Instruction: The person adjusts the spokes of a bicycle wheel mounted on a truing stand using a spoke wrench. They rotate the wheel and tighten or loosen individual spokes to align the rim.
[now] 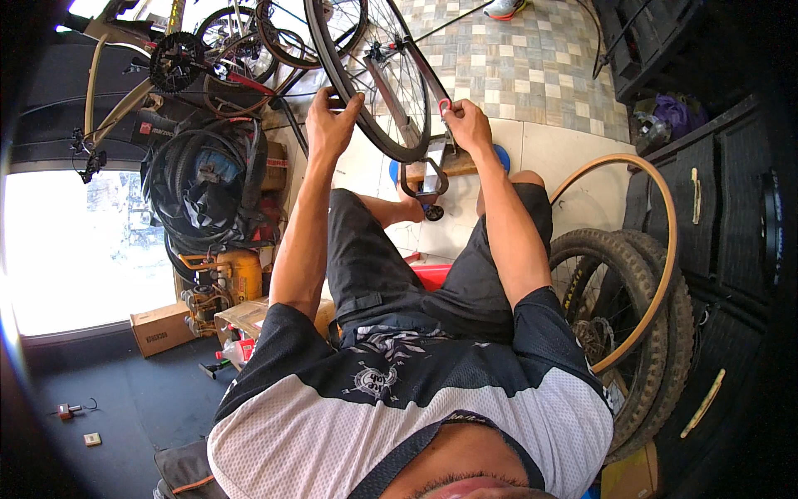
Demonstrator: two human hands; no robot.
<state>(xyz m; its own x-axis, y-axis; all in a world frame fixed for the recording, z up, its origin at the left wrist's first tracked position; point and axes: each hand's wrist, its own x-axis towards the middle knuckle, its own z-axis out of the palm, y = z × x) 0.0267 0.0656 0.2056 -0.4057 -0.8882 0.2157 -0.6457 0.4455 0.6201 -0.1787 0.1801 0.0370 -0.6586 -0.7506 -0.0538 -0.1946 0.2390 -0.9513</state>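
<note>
A bicycle wheel [409, 150] with a black rim stands upright in a truing stand [422, 79] with silver-grey arms, in front of my knees. My left hand [331, 126] is at the left side of the rim. Its thumb lies at the rim's edge and its fingers are bent but apart, with nothing visible between them. On the other side, beside the stand's right arm, my right hand [468, 126] pinches at a small red ring-shaped piece [445, 106]. Whether that piece is a loose tool or part of the stand, I cannot tell. The stand's base rests on a wooden board [462, 162].
A bicycle frame with a crankset [176, 62] and several wheels are at the far left. Below them hang bundled black tyres [199, 179] near a yellow machine [241, 276]. To my right lean knobby-tyred wheels [611, 249], a tan hoop [669, 216] and black drawers [694, 195].
</note>
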